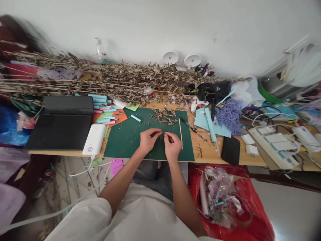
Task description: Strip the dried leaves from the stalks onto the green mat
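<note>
Over the green cutting mat (120, 140), my left hand (148, 140) and my right hand (173, 145) face each other with a small gap between the fingertips. Both are pinched, thumb against finger. Whatever they pinch is too small to make out; a few dark crumbs show around the fingertips. Beyond the hands lies a small heap of dried leaves (165, 116). A thin wooden stick (181, 133) rests just right of my right hand, with a black pen (187, 124) beside it. A rolled light-blue paper tube (135, 117) lies on the mat's far left.
Long dried leafy stalks (125, 82) cover the back of the table. On the left are a black tablet case (60, 130) and a white power bank (94, 139). A hot glue gun (198, 103), black phone (230, 150) and power strip (273, 147) lie right. A red rubbish bag (255, 207) stands below.
</note>
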`<state>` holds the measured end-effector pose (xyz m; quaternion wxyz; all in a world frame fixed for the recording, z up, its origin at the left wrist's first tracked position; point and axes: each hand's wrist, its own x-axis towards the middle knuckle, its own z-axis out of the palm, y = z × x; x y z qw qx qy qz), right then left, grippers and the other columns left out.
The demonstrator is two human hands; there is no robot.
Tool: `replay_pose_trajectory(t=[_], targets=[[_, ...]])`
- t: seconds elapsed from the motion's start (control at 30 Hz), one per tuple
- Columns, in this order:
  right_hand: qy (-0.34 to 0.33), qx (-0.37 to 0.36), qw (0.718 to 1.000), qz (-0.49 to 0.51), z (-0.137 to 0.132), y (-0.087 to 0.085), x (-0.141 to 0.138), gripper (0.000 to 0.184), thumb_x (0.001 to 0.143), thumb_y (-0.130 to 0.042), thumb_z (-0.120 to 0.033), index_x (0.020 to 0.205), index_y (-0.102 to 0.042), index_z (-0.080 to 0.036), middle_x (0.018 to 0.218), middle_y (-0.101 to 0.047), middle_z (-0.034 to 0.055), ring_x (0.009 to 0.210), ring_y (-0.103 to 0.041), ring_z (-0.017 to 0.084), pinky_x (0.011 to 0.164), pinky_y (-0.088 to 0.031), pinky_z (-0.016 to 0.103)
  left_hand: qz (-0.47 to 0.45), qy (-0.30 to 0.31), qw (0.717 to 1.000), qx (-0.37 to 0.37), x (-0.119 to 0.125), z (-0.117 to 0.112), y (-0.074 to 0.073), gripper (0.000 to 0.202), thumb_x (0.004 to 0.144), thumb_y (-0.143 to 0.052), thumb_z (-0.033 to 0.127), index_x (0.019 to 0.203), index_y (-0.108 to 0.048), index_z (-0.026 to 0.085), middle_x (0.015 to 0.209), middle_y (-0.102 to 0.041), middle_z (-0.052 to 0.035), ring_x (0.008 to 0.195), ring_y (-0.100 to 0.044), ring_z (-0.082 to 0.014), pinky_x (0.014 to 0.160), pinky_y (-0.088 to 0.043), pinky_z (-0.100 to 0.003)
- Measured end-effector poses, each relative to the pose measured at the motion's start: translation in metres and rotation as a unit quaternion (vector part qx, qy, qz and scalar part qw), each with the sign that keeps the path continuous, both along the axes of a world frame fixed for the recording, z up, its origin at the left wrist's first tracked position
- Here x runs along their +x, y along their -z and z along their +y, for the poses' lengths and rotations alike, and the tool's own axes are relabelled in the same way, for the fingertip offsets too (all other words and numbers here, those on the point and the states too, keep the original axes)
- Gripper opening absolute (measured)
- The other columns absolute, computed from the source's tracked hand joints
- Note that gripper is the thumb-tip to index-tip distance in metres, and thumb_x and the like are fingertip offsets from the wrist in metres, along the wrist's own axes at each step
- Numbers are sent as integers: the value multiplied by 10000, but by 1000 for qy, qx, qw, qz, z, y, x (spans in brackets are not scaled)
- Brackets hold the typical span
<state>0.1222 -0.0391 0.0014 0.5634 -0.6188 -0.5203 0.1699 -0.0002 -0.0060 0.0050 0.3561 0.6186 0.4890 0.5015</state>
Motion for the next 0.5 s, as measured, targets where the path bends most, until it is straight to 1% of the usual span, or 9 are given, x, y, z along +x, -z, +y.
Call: replay_pose_trajectory(t=[0.1, 0.2, 0.33, 0.43, 0.5], targets=[[-44, 9, 999, -18, 0, -4, -1, 197, 844, -574, -241, 980, -704, -186, 960, -701, 71, 839, -654, 174, 796, -539, 314, -6, 7, 1000, -11, 0, 0, 2, 126, 804, -671, 255, 890, -748, 206, 886, -749, -39, 792, -700, -172, 774, -572, -306], [-51, -3, 999, -17, 0, -6, -2, 192, 851, -565, -255, 962, -708, -191, 945, -702, 70, 842, -653, 177, 790, -541, 320, -6, 25, 1000, -7, 0, -1, 2, 152, 825, -648, 258, 930, -747, 209, 935, -747, -46, 839, -703, -179, 807, -569, -319], [-30, -21, 999, -7, 1, -5, -2, 171, 836, -561, -268, 854, -708, -182, 834, -696, 60, 725, -636, 168, 695, -539, 306, 14, 38, 999, -4, 0, -2, 0, 158, 834, -637, 267, 934, -741, 201, 926, -746, -50, 828, -703, -181, 779, -573, -315], [25, -18, 1000, -3, 1, -2, -1, 158, 814, -564, -253, 823, -700, -174, 797, -683, 53, 671, -616, 156, 658, -527, 291, 46, 15, 999, 10, 0, -2, -1, 146, 847, -620, 248, 922, -734, 198, 912, -745, -45, 818, -697, -174, 775, -567, -307], [38, -10, 999, -2, 1, -1, 0, 159, 821, -559, -247, 834, -698, -170, 803, -682, 55, 673, -616, 155, 655, -524, 284, 63, 1, 998, 21, 1, -3, -2, 147, 858, -606, 232, 931, -730, 198, 919, -744, -43, 822, -694, -171, 780, -561, -304]])
